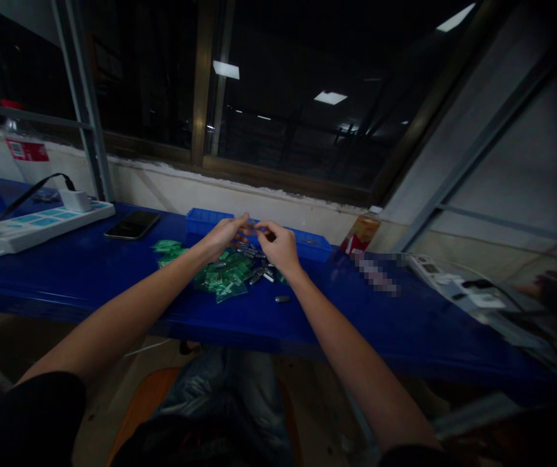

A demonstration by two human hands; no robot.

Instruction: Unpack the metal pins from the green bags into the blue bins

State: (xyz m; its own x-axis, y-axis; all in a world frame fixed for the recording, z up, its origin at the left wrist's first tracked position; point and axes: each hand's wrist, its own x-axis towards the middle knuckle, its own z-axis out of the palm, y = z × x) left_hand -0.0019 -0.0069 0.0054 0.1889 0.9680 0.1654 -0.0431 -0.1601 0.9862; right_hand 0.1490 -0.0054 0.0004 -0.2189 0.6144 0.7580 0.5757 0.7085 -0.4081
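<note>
My left hand point(226, 237) and my right hand point(280, 246) meet fingertip to fingertip above a pile at the middle of the blue table. Both are pinched closed. What lies between their fingertips is too small and dim to make out. Under my left hand spreads a heap of small green-tinted plastic bags point(230, 280). Short shiny metal pieces point(261, 274) lie scattered below my right hand, partly hidden by it. A single metal piece point(282, 299) rests apart, closer to the front edge. Behind both hands stands a long, shallow blue tray point(204, 220).
A phone point(133, 225) and a white power strip point(49, 227) lie on the left. Farther back is a bottle with a red label point(26, 150). To the right are an orange drink bottle point(362, 233) and another power strip point(458, 292). A window rises behind the table.
</note>
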